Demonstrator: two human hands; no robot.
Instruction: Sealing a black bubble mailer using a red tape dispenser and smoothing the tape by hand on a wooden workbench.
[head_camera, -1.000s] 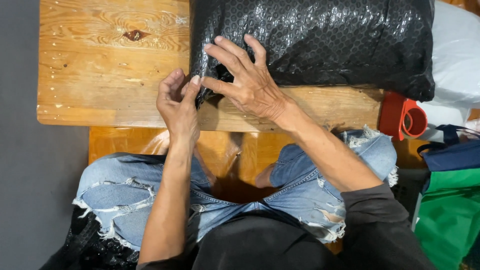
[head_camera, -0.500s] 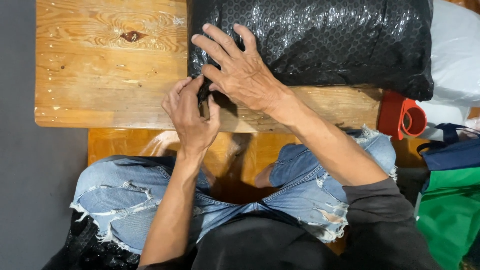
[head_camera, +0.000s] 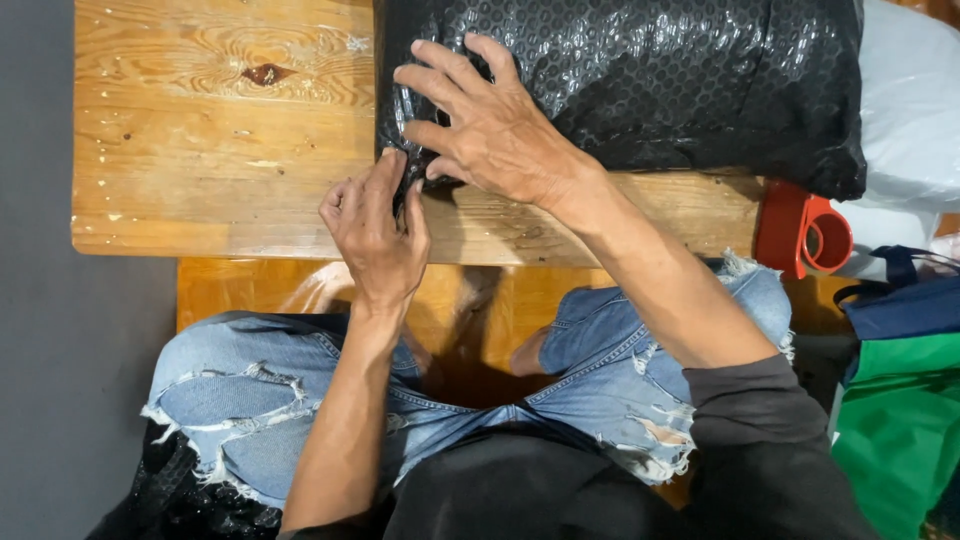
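A large black bubble-wrap package (head_camera: 650, 80) lies on a wooden table (head_camera: 220, 130), filling its right half. My right hand (head_camera: 490, 125) rests spread on the package's near left corner, fingers apart and pressing down. My left hand (head_camera: 375, 235) sits just below that corner at the table's front, its fingertips pinching the corner's edge. The exact spot where the fingers meet the wrap is hidden in shadow.
A red tape dispenser (head_camera: 805, 235) hangs at the table's right front edge. A white bag (head_camera: 910, 110) lies to the right of the package. A green bag (head_camera: 900, 430) and a dark blue bag (head_camera: 905, 300) stand at the right. My knees in torn jeans (head_camera: 260, 390) are under the table.
Both hands have shifted slightly up and left along the package corner. The left hand's fingers have closed tighter on the corner edge, while the right hand stays spread on top.
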